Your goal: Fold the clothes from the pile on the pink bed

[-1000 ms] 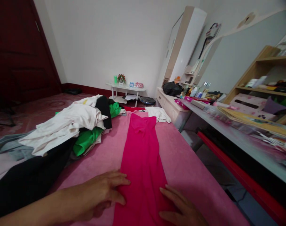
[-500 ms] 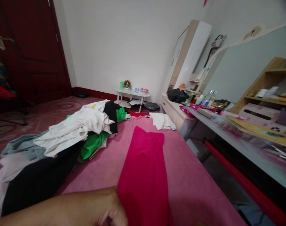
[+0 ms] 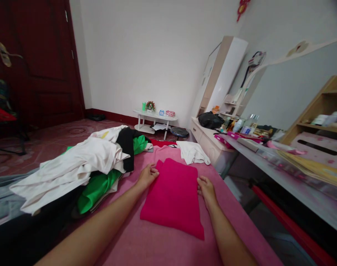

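A bright pink garment (image 3: 172, 195) lies folded into a roughly four-sided shape on the pink bedspread (image 3: 124, 236). At its upper left edge, my left hand (image 3: 147, 175) is closed with the fingertips pinching the cloth. My right hand (image 3: 207, 190) grips the opposite edge between thumb and fingers, a little nearer to me. The garment's near edge is a smooth fold, with its right corner poking out. What kind of garment it is cannot be made out.
Left of my arm is a heap of clothes with a white shirt (image 3: 74, 159), a green garment (image 3: 98, 192) and black cloth. A white garment (image 3: 193, 152) lies at the bed's far end. A cluttered desk (image 3: 290, 177) runs along the right, with a low table (image 3: 154, 115) beyond the bed.
The long pink garment has been doubled over into a shorter shape, its near part now lying on the far part. Both hands have moved forward to its sides; the right has come into view.
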The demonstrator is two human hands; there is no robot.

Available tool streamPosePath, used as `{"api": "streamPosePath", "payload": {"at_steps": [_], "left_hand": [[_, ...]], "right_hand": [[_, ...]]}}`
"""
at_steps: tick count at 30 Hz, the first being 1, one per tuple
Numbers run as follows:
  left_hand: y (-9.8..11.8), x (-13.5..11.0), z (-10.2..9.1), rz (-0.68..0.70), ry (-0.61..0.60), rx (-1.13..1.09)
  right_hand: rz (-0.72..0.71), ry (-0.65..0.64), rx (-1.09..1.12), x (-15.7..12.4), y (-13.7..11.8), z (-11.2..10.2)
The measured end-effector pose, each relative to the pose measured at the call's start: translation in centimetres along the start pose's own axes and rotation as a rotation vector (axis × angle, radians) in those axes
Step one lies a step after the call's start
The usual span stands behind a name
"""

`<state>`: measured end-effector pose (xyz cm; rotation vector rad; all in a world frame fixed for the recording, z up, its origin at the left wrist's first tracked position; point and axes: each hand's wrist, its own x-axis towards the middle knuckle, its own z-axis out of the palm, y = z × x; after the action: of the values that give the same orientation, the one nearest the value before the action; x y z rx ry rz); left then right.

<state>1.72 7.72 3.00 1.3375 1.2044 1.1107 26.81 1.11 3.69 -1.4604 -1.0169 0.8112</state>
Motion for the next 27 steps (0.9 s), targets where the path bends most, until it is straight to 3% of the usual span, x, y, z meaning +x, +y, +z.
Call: {"api": "streamPosePath", "payload": {"at_steps": [4,8,11,15,19,23,27], "left_hand": [[-2.6,0.2,0.5,0.105,0.079,0.201],[-2.1,0.4,1.4,0.143,0.125,0.36],[-1.5,0.0,2.1,0.194,0.121,0.397],[-1.3,-1.3,2.2,0.321,0.118,0.335],[-1.7,-1.7,1.4,0.44,0.174,0.23],[-1.5,-1.3,1.1,0.451,0.134,0.191],[-1.1,-1.5,0.8,0.627,0.085,0.245]], "right_hand": [[-0.051,0.085,-0.068,1.4,2.7,0.0],[-0.198,0.113,-0.207,2.3,3.5,0.6],[-0.382,0.038,-0.332,2.0,3.5,1.0],[-0.504,0.017,-0.243,1.5,3.3,1.5],[-0.463,-0.038,-0.202,2.1,3.9,1.8],[-0.405,-0.097,-0.186,2.7,4.4,1.9],[-0.45,-0.094,-0.149,2.7,4.3,2.1]]}}
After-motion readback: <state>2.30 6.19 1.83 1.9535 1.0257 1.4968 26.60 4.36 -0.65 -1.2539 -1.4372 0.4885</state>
